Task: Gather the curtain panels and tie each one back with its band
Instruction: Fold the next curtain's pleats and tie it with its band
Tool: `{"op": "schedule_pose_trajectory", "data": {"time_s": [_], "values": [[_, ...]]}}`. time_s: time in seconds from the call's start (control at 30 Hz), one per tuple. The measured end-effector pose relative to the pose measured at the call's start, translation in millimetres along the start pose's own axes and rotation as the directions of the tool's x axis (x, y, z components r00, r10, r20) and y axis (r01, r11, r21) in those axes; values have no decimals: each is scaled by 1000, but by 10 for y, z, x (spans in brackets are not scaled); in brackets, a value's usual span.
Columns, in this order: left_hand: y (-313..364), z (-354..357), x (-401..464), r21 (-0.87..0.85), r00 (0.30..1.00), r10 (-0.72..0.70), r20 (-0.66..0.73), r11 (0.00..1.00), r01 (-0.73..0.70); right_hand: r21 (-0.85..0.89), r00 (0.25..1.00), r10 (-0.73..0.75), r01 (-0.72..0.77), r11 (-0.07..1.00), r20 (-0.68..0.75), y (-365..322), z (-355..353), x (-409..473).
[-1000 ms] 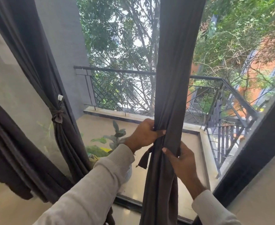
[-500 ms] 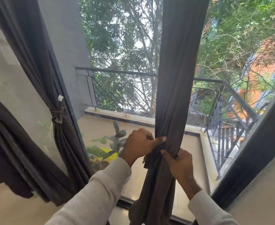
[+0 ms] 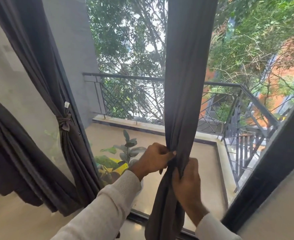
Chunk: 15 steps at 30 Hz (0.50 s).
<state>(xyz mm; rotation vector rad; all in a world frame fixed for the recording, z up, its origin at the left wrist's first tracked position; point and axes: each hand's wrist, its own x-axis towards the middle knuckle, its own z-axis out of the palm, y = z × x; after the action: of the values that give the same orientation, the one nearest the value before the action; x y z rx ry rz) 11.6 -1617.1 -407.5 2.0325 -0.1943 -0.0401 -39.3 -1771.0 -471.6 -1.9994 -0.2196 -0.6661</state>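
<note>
A dark grey curtain panel [image 3: 186, 87] hangs gathered into a narrow column in front of the window. My left hand [image 3: 154, 158] pinches fabric at its left edge at waist height. My right hand [image 3: 186, 181] grips the bunched panel just below and to the right. A short dark strip, probably the band [image 3: 170, 166], shows between the hands, mostly hidden by fingers and folds. On the left, a second dark panel [image 3: 44, 70] is drawn in by a knotted band [image 3: 64, 121] near the window frame.
A third dark curtain [image 3: 7, 153] sags at the far left. Behind the glass lie a balcony with a metal railing [image 3: 125, 77] and a potted plant [image 3: 123, 153]. A black window frame [image 3: 267, 170] slants up on the right.
The loose strip that dangled left of the panel has been drawn in between my hands. My right hand has closed round the bunched fabric, and the panel is pinched tighter.
</note>
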Motion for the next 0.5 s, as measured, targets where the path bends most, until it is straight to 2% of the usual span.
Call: {"op": "schedule_pose_trajectory", "data": {"time_s": [0.2,0.3,0.33,0.4,0.43,0.5], "values": [[-107,-11,-52,-74,985,87,151,994,-77,-24,991,-131,130,991,-37,224,-45,-271],[-156,-4,-50,-87,979,117,165,991,-104,56,997,67,-66,996,-29,248,-159,-103],[-159,4,-51,-80,980,119,161,991,-108,131,988,152,-153,979,22,237,-210,-46],[-167,20,-43,-29,980,139,145,990,-136,341,936,272,-336,878,224,190,-305,64],[-166,25,-39,-10,979,142,146,990,-142,390,910,281,-388,835,304,194,-340,109],[-125,17,-54,4,977,127,172,992,-129,383,893,248,-393,836,374,240,-381,167]]}}
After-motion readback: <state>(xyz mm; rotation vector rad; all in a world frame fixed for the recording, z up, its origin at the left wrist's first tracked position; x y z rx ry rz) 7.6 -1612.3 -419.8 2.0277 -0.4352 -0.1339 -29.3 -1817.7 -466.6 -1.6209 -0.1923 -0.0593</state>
